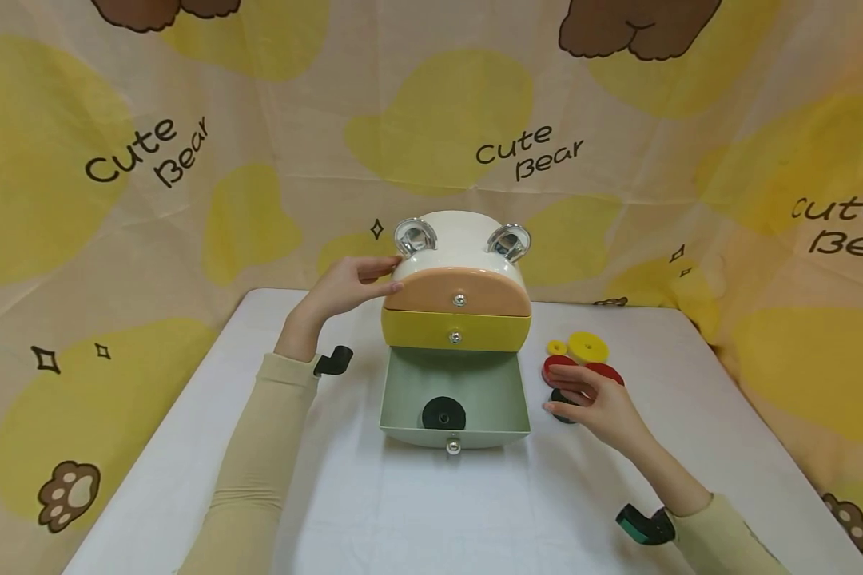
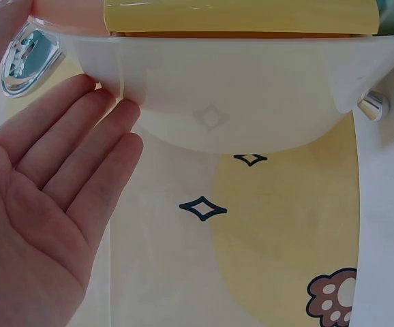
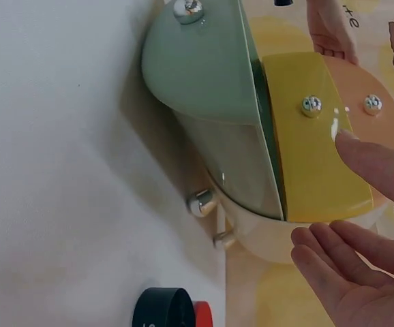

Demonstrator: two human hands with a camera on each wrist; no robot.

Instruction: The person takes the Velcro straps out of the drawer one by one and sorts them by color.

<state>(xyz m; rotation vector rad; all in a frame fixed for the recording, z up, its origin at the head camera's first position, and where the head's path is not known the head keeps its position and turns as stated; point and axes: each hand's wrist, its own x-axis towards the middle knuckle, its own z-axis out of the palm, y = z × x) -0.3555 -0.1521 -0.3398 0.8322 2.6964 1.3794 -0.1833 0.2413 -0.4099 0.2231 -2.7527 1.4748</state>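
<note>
A small cabinet (image 1: 467,239) with a white shell and silver ears stands mid-table, its peach drawer (image 1: 424,291) and yellow drawer (image 1: 417,329) closed. The pale green bottom drawer (image 1: 410,391) is pulled out and holds a black disc (image 1: 433,409). My left hand (image 1: 338,289) touches the cabinet's left side with extended fingers (image 2: 81,163). To the right of the cabinet, my right hand (image 1: 604,407) hovers near another black disc (image 1: 562,409), partly hidden by its fingers. Nothing shows between the thumb and fingers in the right wrist view.
Just beyond the right hand lie two red discs (image 1: 555,364), a large yellow disc (image 1: 588,346) and a small yellow disc (image 1: 557,347). A white cloth covers the table (image 1: 417,511). Behind it hangs a yellow-patterned curtain (image 1: 295,120).
</note>
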